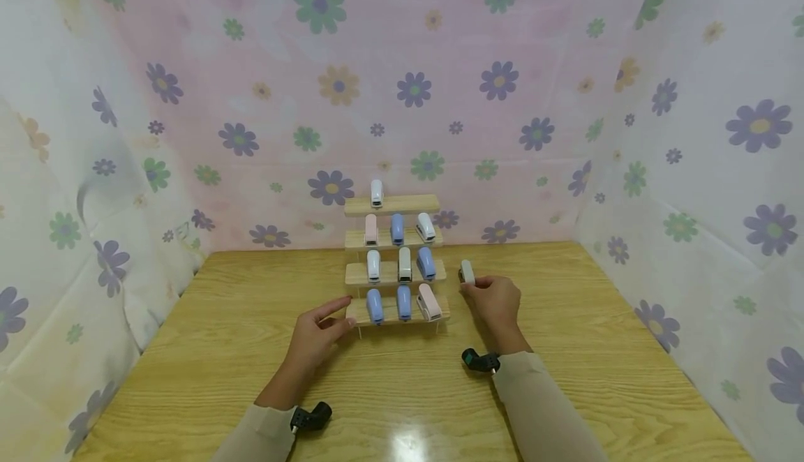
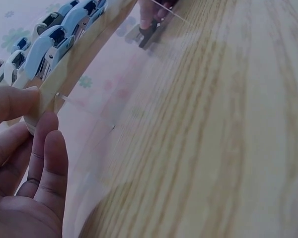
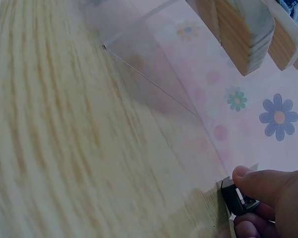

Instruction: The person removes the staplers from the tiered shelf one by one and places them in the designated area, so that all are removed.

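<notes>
A small pale-grey stapler [image 1: 467,271] is pinched between the thumb and fingers of the right hand [image 1: 497,303], just right of the four-step pale wooden rack [image 1: 408,204]. The left hand [image 1: 315,334] grips the left end of its lowest step. Ten small white, pink, blue and grey staplers [image 1: 404,302] sit on the steps, above the yellow-brown wood-grain counter [image 1: 402,378].

I see a pale grey stapler [image 1: 467,271] held just right of a four-tiered wooden rack [image 1: 408,204] with ten pastel staplers [image 1: 398,228] along it.
</notes>
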`<state>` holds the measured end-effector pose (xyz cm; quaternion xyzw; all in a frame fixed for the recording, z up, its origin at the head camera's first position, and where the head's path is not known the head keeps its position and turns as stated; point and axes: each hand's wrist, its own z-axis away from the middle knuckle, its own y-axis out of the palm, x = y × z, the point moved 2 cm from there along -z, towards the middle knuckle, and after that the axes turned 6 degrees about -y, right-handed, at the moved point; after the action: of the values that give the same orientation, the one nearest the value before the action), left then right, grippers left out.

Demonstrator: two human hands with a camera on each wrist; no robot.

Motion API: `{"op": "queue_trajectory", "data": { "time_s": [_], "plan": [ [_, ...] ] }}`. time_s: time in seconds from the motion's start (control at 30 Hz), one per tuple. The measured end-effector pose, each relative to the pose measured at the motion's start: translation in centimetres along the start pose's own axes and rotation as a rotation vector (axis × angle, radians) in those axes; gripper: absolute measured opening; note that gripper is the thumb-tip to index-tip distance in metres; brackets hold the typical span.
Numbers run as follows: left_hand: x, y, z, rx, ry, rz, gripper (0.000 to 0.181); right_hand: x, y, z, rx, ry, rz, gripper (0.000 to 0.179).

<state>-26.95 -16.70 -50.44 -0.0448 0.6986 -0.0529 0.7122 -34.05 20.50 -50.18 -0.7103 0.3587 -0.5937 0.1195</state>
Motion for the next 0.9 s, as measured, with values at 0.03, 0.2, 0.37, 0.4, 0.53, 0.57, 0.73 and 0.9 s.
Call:
{"op": "queue_trajectory", "data": {
  "time_s": [0.03, 0.2, 0.37, 0.4, 0.53, 0.57, 0.73, 0.9],
  "plan": [
    [0.03, -0.03, 0.01, 0.0, 0.0, 0.0, 0.045, -0.01, 0.06, 0.04, -0.001, -0.004, 0.003, 0.031],
    [0.1, -0.09, 0.07, 0.004, 0.002, 0.002, 0.045, -0.15, 0.22, 0.11, 0.007, 0.011, 0.01, 0.033],
    [0.08, -0.07, -0.04, 0.001, 0.002, 0.004, 0.045, -0.24, 0.27, -0.1, 0.014, 0.022, 0.009, 0.036],
    [0.07, -0.06, -0.08, -0.001, 0.003, 0.002, 0.045, -0.26, 0.27, -0.14, 0.012, 0.018, 0.011, 0.037],
    [-0.16, 0.07, -0.13, -0.007, 0.024, -0.005, 0.046, -0.26, 0.21, -0.24, 0.001, 0.005, 0.012, 0.037],
    [-0.18, 0.09, -0.12, -0.008, 0.028, -0.005, 0.046, -0.27, 0.24, -0.22, 0.0, 0.005, 0.013, 0.037],
    [-0.08, -0.01, -0.09, -0.009, 0.023, -0.009, 0.046, -0.31, 0.37, -0.06, -0.001, 0.004, 0.015, 0.037],
    [0.03, -0.01, -0.06, -0.006, 0.007, -0.013, 0.046, -0.11, 0.14, -0.23, 0.023, 0.009, 0.018, 0.039]
  ]
}}
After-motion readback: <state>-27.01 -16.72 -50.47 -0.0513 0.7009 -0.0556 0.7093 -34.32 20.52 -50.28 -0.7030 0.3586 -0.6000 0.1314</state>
